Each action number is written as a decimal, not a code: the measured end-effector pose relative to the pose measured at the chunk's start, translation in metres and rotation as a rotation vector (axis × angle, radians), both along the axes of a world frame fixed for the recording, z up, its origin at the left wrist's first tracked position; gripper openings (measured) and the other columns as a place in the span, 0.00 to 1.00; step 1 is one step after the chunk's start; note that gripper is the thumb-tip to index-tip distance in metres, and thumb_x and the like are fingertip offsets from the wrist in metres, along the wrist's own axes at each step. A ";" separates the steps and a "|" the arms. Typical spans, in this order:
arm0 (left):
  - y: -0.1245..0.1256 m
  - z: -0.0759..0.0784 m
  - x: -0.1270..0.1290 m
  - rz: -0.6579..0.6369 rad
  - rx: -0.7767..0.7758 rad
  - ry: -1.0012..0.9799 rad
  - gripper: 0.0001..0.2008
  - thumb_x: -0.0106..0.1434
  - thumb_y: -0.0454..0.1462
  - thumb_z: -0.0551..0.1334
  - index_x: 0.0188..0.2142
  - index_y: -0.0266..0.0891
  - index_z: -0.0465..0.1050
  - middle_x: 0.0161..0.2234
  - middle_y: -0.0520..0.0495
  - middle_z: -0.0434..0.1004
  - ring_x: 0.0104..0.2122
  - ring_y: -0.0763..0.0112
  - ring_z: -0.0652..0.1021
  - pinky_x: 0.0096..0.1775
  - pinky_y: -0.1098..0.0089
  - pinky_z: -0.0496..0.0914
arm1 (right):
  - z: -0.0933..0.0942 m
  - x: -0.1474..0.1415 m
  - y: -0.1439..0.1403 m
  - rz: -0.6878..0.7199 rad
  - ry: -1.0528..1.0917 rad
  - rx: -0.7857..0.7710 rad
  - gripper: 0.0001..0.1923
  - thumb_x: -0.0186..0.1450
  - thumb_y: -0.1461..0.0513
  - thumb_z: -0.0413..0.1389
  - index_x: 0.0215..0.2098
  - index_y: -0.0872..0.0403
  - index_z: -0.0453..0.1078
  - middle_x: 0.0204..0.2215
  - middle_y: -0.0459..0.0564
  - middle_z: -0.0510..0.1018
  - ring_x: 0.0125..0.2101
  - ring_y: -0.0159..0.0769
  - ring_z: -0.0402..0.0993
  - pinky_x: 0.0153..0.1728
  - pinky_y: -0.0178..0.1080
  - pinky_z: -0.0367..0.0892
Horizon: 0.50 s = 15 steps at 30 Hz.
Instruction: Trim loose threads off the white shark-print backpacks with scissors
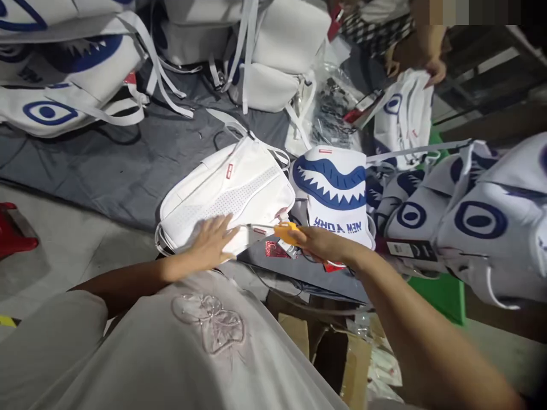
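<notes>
A white backpack with a dotted diagonal band and a small red label lies flat on the dark cloth in front of me. My left hand presses on its near side, fingers spread. My right hand is closed around an orange tool, whose thin tip points left at the bag's near right corner. Its exact kind I cannot make out. Just below the tool lies a glittery red tag. Touching the backpack's right side is a white flap with a blue toothed mouth and NEW YORK lettering.
Finished-looking white bags with blue eyes crowd the right side; more bags stand at the back left. A co-worker's hands hold another bag. Clear plastic wrapping lies between. Below the table edge is a cardboard box.
</notes>
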<state>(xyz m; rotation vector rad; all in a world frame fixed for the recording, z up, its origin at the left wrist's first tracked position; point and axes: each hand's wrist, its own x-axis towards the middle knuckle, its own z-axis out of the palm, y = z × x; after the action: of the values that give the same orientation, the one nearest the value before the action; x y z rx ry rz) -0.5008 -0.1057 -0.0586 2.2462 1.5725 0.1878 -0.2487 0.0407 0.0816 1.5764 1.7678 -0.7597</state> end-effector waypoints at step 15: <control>0.032 -0.031 -0.006 0.779 -0.770 -0.937 0.23 0.69 0.40 0.51 0.62 0.39 0.62 0.48 0.33 0.76 0.37 0.59 0.79 0.29 0.67 0.70 | 0.005 0.077 -0.084 -0.380 0.373 -0.132 0.29 0.69 0.41 0.43 0.45 0.56 0.70 0.13 0.44 0.66 0.14 0.33 0.61 0.20 0.36 0.59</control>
<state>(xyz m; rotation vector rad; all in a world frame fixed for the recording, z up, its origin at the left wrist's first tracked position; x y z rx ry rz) -0.5071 -0.0733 -0.0893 0.6931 1.4730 0.6050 -0.1713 -0.0430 0.0862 1.7889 1.6350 -1.4015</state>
